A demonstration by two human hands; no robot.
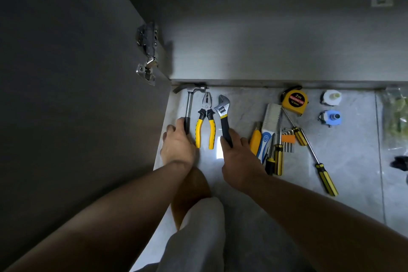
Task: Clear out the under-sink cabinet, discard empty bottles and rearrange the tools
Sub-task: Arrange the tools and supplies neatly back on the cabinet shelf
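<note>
Lying parallel on the grey tiled floor (247, 104) at centre frame, heads pointing up-frame: steel claw hammer with black handle (189, 104), yellow-handled pliers (206, 117), black-handled adjustable wrench (222, 109).

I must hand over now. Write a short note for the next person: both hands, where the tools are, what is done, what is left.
Left hand holds the hammer handle; right hand holds the wrench handle. Pliers lie between them.
Done: these three are side by side on the floor before the cabinet.
Left: tape measure, screwdrivers and hex keys lie mixed to the right, to be put in order. No bottles in view.
</note>
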